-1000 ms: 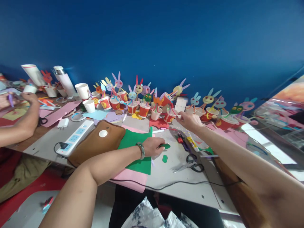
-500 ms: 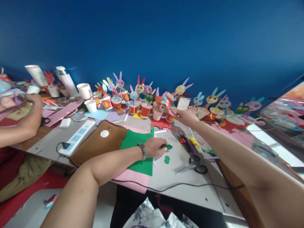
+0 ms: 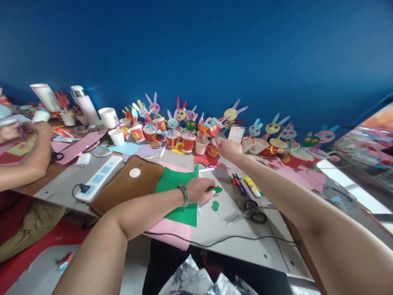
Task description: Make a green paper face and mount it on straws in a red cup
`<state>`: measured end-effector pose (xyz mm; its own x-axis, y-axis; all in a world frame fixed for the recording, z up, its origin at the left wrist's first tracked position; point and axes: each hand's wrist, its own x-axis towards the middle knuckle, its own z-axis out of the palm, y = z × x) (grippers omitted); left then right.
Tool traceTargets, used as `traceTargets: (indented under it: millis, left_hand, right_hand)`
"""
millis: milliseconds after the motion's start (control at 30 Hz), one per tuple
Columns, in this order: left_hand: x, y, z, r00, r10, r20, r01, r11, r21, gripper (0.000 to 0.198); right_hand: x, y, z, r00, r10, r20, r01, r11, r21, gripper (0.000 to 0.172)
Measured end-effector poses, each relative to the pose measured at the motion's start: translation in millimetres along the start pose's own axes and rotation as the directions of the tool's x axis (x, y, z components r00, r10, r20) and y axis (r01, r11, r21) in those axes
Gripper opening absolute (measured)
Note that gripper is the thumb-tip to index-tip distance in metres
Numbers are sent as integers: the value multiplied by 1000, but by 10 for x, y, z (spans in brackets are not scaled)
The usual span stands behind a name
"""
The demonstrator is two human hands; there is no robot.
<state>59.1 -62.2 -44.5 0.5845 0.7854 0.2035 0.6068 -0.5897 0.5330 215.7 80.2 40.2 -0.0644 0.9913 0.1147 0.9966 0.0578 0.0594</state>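
Note:
My left hand is closed on a dark green paper oval, its wrist resting above a green sheet. A small green paper cutout lies on the table just below those fingers. My right hand reaches to the row at the back, fingers closed at the rim of a red paper cup. A red paper animal figure stands up from that cup. Black-handled scissors lie to the right of the cutout, blades slightly apart.
Several cups with paper rabbits line the blue wall. A glue stick and pens lie right of centre. A brown pouch, power strip and black cable occupy the table. At left, another person's hands handle paper.
My right hand has shifted a little left, and the red cup with its red figure has moved left with it. My left hand stays with the green oval.

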Motion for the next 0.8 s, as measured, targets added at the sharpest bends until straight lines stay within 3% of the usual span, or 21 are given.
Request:
traceTargets:
  millis: [167, 467, 633, 800]
  left_hand:
    - [-6, 4, -6, 1000, 9, 2, -9, 1000, -6, 13]
    - [-10, 3, -1, 999, 20, -44, -22, 998, -51, 10]
    - [-16, 10, -15, 996, 25, -91, -35, 993, -111, 10]
    - [4, -23, -5, 980, -57, -189, 13, 974, -226, 7]
  right_hand:
    - [-61, 5, 0, 1000, -15, -5, 15, 1000, 21, 46]
    - [-256, 237, -89, 997, -55, -57, 59, 996, 68, 46]
    - [-667, 396, -179, 995, -92, -42, 95, 992, 86, 35]
    - [-1237, 527, -158, 982, -186, -35, 189, 952, 242, 32]
